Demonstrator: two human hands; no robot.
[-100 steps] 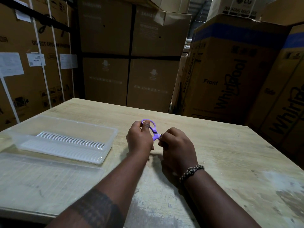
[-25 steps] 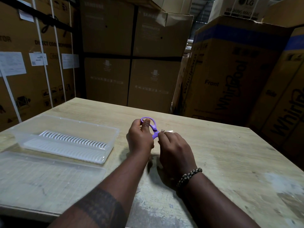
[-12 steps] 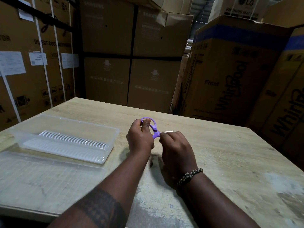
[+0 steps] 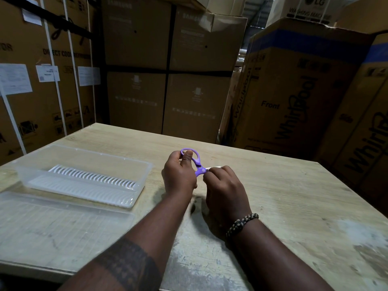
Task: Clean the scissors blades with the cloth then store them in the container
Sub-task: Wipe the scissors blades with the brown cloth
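My left hand (image 4: 178,175) grips the purple scissors (image 4: 198,164), thumb set at the upper loop, fingers curled round the handle; the scissors stick out from its right side, held above the table (image 4: 294,196); my right hand (image 4: 225,192) sits just beside it, fingertips pinching the scissors at the pivot end; a pale sliver (image 4: 213,168) shows there, blade or cloth I cannot tell; the blades are hidden under those fingers; the clear container (image 4: 150,164) lies open to the left of my left hand, apart from it; its lid (image 4: 63,223) lies flat beside it, nearer me.
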